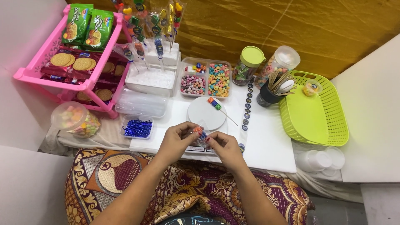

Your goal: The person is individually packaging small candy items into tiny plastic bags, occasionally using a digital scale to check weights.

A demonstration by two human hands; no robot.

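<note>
While fingers pinch, left hand (177,139), right hand (223,146), candy skewer (199,132).

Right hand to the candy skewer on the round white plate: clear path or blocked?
Probably clear. The right hand and left hand both pinch a small wrapped candy piece just in front of the round white plate. The skewer lies on top, uncovered, with nothing between. The right hand would have to let go first.

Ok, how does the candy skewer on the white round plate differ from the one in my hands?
The skewer on the round plate lies loose and unwrapped, its bare stick pointing right. The skewer in the hands sits in clear wrapping, pinched between the left hand and right hand. Both carry small colourful candies.
</note>
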